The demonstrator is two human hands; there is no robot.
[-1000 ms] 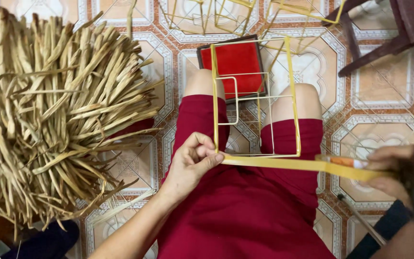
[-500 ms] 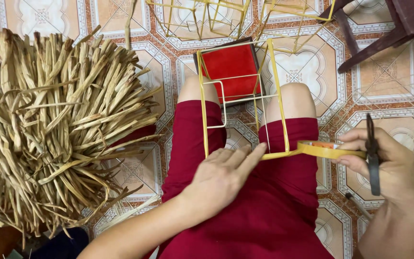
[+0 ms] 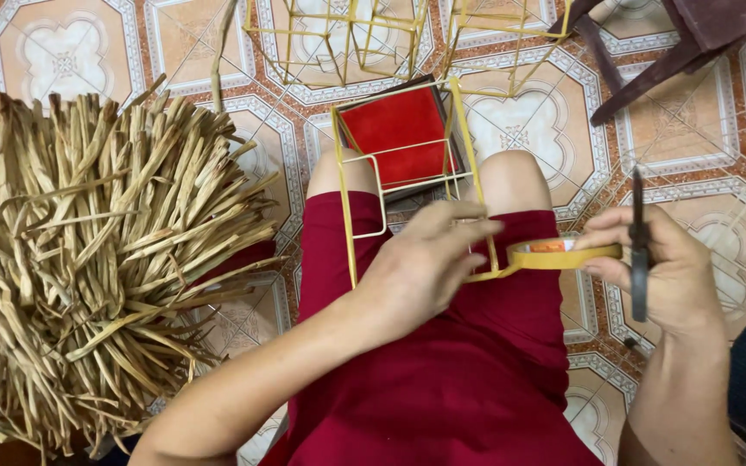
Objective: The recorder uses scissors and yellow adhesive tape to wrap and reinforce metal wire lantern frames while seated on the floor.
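Two hands work over the lap: the left hand [image 3: 425, 263] lies flat with fingers spread on the yellow wire frame [image 3: 407, 173], pressing the tape strip [image 3: 485, 274] where it meets the frame's near right bar. The right hand [image 3: 666, 276] grips the tape roll [image 3: 563, 255] and closed black scissors [image 3: 638, 250] together. Keeping the strip taut and level should help it wrap without creases. Room is tight on the left, where the straw pile [image 3: 105, 259] crowds the thigh; on the far side, more wire frames [image 3: 407, 34] and a red stool [image 3: 399, 142] hem in the tiled floor [image 3: 62, 52].
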